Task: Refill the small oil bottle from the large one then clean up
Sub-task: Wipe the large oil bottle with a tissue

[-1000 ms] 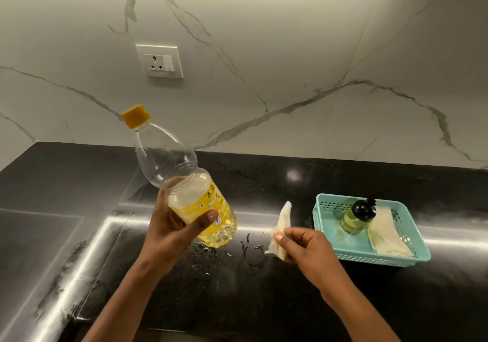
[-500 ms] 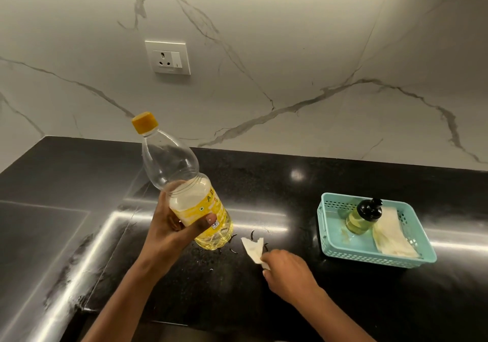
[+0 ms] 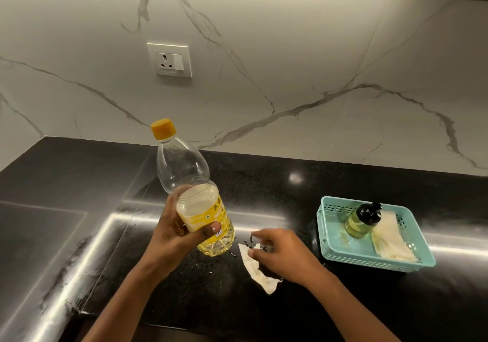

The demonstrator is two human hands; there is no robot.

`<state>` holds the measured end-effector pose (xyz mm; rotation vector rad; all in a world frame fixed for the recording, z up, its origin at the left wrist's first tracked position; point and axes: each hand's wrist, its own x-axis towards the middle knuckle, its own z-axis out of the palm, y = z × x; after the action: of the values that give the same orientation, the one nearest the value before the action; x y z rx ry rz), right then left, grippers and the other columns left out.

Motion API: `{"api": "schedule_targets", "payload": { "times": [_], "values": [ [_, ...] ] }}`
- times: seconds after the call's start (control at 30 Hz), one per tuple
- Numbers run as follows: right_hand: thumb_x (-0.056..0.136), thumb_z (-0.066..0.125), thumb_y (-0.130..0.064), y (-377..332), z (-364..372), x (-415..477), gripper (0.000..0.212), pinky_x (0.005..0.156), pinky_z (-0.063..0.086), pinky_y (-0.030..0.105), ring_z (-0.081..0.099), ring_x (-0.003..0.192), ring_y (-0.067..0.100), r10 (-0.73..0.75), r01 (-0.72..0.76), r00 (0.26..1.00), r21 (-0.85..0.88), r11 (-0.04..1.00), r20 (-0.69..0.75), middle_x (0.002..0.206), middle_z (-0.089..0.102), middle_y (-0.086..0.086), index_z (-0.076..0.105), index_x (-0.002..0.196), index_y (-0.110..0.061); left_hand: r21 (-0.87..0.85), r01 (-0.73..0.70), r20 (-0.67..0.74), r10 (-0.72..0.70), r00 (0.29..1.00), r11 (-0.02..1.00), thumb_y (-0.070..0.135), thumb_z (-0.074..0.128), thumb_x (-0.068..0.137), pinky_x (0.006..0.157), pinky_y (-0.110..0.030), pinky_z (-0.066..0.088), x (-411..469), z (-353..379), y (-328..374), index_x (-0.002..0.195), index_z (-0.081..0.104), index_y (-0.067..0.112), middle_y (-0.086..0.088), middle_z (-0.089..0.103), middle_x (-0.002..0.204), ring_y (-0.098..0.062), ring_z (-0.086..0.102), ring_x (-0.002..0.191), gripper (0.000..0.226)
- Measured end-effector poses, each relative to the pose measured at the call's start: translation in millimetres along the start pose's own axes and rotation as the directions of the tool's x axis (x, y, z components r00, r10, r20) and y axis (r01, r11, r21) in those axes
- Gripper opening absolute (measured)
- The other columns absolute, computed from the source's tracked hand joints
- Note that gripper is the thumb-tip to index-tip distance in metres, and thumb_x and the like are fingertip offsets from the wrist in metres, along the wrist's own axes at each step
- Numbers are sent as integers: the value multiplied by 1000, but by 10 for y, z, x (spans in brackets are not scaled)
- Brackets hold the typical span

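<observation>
The large clear oil bottle (image 3: 190,183) has a yellow cap and label, with oil in its lower part. My left hand (image 3: 179,238) grips it round the middle and holds it just above the black counter (image 3: 264,312), leaning slightly left. A crumpled white tissue (image 3: 257,273) lies on the counter to the right of the bottle's base. My right hand (image 3: 280,254) rests on its right part with fingers spread, among small spill marks (image 3: 248,241). The small oil bottle (image 3: 360,220), with a black pump top, stands in a teal basket (image 3: 323,225) at the right.
A folded white cloth (image 3: 390,238) lies in the basket beside the small bottle. A marble wall with a white socket (image 3: 169,60) rises behind the counter. A flat dark panel (image 3: 37,236) is set into the counter at the left.
My right hand brought the tissue down from the air onto the counter and now lies over it with fingers spread. The large bottle stayed in my left hand, slightly more upright.
</observation>
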<state>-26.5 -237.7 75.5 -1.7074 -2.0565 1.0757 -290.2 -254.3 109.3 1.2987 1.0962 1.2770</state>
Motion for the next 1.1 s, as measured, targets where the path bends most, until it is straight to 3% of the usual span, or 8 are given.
{"api": "schedule_targets", "payload": {
  "times": [0.1,0.23,0.33,0.43,0.57,0.77,0.87,1.1],
  "values": [
    [81,89,-43,-285,-144,28,74,108,53,28,55,133,-7,-128,94,988,314,945,89,145,61,-20,56,147,-43,-29,35,96,-32,995,999,0,85,72,86,-39,66,29,21,40,142,50,31,-4,72,130,-31,73,118,85],
    [82,90,-15,-544,-328,35,68,99,54,17,62,127,-3,-232,118,945,424,898,229,132,69,-20,59,135,-44,-81,94,252,-71,965,992,-9,81,74,97,-54,61,159,3,88,148,48,23,-18,66,140,-39,67,128,87],
    [79,92,-11,-565,-355,38,70,103,57,30,68,123,6,-243,142,958,484,863,153,130,72,-11,59,137,-31,-149,151,321,-96,942,977,-14,77,77,110,-69,49,316,2,133,155,40,13,-26,56,153,-49,56,140,91],
    [75,96,-17,-556,-380,54,71,103,58,38,70,120,10,-229,187,973,492,851,27,127,74,-8,59,134,-28,-181,205,361,-129,924,962,5,92,72,110,-62,52,472,82,253,157,39,6,-21,60,151,-45,59,138,100],
    [72,98,-26,-528,-489,42,73,105,58,40,70,119,11,-193,212,977,479,852,-89,127,74,-10,59,134,-31,-189,230,322,-161,933,954,34,106,57,95,-40,63,623,253,412,148,49,17,-11,75,133,-32,72,124,108],
    [70,99,-33,-447,-616,14,70,96,60,25,71,112,2,-118,249,943,423,871,-311,119,74,-18,59,127,-39,-29,124,228,-114,967,992,15,85,77,89,-32,65,779,570,543,134,63,16,-5,81,121,-26,78,115,62],
    [68,98,-41,-422,-651,-25,69,82,57,11,69,107,-7,-90,257,906,367,894,-414,114,71,-26,56,122,-46,5,98,202,-97,974,995,13,86,76,89,-33,66,835,671,538,131,67,11,-6,82,118,-26,79,111,57],
    [72,91,-53,-353,-711,-81,70,82,53,6,64,110,-13,-78,261,884,349,900,-461,118,66,-32,51,128,-48,20,87,236,-90,968,996,0,82,83,89,-33,65,912,766,526,130,68,10,-7,82,118,-25,80,110,50]
  ]
}}
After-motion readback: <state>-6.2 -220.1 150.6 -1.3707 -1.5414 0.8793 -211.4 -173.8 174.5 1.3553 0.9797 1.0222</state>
